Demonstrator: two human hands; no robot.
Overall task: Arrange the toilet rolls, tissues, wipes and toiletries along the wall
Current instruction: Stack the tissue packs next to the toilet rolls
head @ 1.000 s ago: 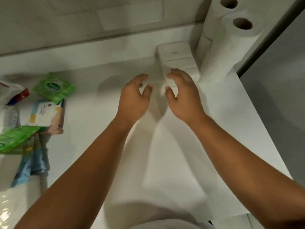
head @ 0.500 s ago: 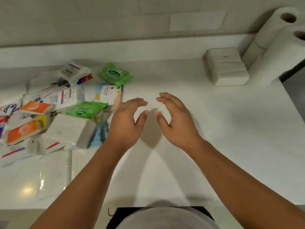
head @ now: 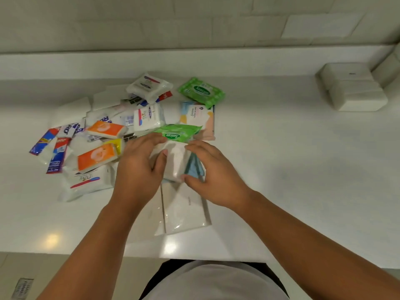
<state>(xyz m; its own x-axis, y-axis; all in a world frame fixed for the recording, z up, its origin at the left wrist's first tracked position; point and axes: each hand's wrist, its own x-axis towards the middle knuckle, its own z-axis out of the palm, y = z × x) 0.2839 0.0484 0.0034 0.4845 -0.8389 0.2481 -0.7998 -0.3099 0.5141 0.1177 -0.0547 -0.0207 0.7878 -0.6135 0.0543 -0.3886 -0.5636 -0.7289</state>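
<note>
A white tissue pack [head: 175, 162] lies at the near edge of a heap of packets on the white counter [head: 292, 169]. My left hand [head: 138, 167] grips its left side and my right hand [head: 213, 172] grips its right side. A green wipes pack [head: 177, 132] rests just beyond my fingers, and a blue packet [head: 194, 168] shows under my right fingers. Another white tissue pack [head: 186, 210] lies below my hands. A stacked white tissue pack [head: 352, 87] stands against the wall ledge at far right, next to a toilet roll [head: 387, 70] cut off by the frame.
The heap holds a second green wipes pack [head: 201, 92], orange packs [head: 97, 155], white soap and wipes packs [head: 149, 86] and toothpaste boxes [head: 58, 156]. A raised ledge [head: 194, 61] runs along the tiled wall. The counter's front edge is near my body.
My view has swung left from the toilet rolls to the heap. Both hands moved away from the stacked tissue pack and closed on a white tissue pack in the heap.
</note>
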